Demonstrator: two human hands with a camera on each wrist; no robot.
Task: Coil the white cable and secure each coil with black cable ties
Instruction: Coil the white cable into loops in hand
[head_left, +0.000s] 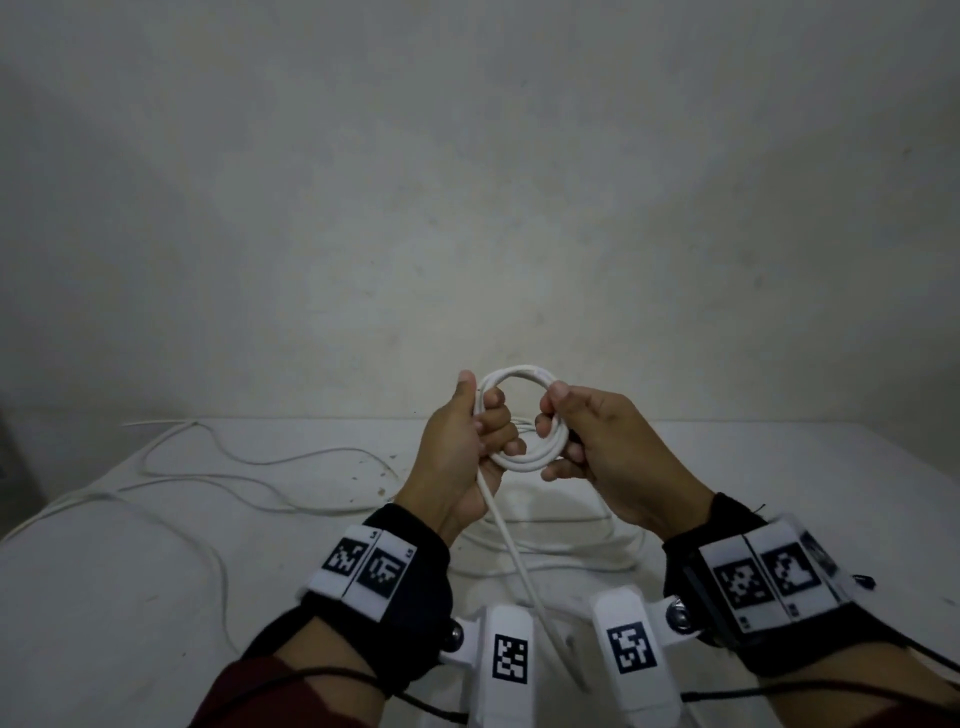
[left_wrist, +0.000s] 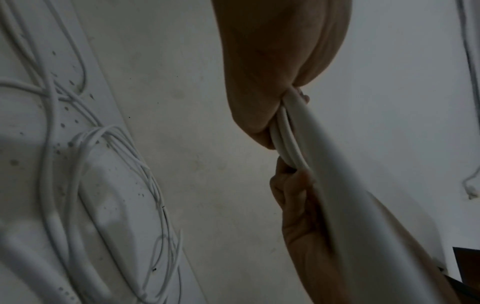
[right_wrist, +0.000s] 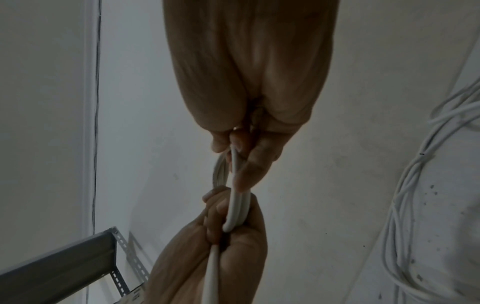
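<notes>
Left hand (head_left: 462, 441) grips the 9 o'clock side of a small coil of white cable (head_left: 519, 415), fingers curled round the strands, thumb upright. Right hand (head_left: 597, 447) pinches the coil's 3 o'clock side. The coil is held above the table (head_left: 156, 597); a loose length drops toward 6 o'clock. Only the right wrist view shows a grey slotted bracket (right_wrist: 78, 267).
</notes>
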